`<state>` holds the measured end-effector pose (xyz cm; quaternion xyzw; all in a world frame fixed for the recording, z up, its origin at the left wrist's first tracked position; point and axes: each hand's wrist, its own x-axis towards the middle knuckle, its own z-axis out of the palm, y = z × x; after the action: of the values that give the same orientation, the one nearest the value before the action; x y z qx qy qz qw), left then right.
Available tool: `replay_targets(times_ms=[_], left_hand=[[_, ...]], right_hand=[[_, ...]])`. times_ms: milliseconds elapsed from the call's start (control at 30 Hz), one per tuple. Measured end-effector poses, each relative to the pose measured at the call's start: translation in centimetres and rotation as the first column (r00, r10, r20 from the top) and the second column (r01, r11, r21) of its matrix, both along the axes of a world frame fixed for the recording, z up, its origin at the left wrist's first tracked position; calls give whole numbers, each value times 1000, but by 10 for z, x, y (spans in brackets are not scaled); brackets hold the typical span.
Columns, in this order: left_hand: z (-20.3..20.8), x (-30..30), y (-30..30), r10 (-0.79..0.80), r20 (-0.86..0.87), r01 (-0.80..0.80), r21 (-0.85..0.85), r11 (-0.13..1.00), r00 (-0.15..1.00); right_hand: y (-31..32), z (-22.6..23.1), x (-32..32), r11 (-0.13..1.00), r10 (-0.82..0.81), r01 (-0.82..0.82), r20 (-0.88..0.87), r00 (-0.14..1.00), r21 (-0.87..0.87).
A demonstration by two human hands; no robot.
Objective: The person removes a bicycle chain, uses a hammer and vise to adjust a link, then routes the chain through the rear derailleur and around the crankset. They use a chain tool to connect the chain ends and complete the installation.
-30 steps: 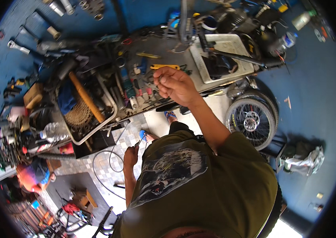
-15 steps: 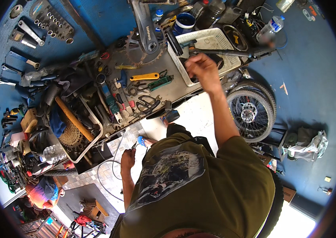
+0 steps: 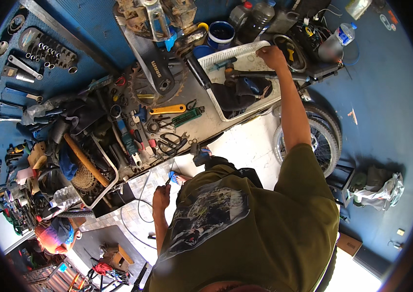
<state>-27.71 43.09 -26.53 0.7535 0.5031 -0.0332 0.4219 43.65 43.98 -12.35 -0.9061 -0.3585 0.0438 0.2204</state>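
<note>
White tray (image 3: 238, 51) sits on the bench (image 3: 201, 104) in the head view, its raised walls probably meant to contain the dark cloth (image 3: 233, 97). At its far corner, the right hand (image 3: 272, 57) has curled fingers, grip uncertain; the left hand (image 3: 160, 197), low, is wrapped round a slim dark item (image 3: 168, 180), presumably to secure it.

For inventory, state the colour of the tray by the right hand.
The tray is off-white, clearest in head view.

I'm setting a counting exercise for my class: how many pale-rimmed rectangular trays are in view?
2. The white tray is on the right of the bench, by the right hand; the second tray, left, holds a wooden handle. Others may be hidden.
</note>
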Motion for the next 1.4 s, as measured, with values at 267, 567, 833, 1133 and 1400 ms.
replay_targets(times_ms=[267, 567, 833, 1133, 1400], left_hand=[[-13, 17, -12, -12, -28, 12, -22, 1000, 1000], [-13, 12, -9, -47, -37, 46, -15, 999, 998], [-11, 1, -5, -51, -18, 52, 16, 999, 999], [-7, -37, -16, 43, -7, -43, -29, 999, 999], [-16, -67, -29, 122, 32, -123, 19, 992, 992]], right_hand=[[6, 25, -3, 999, 18, -16, -56, 998, 39], [-30, 60, -122, 941, 317, -317, 13, 948, 122], [-48, -11, -180, 919, 371, -312, 260, 892, -241], [-38, 20, -187, 986, 130, -102, 218, 967, -134], [-19, 55, -241, 930, 365, -278, 527, 768, -240]])
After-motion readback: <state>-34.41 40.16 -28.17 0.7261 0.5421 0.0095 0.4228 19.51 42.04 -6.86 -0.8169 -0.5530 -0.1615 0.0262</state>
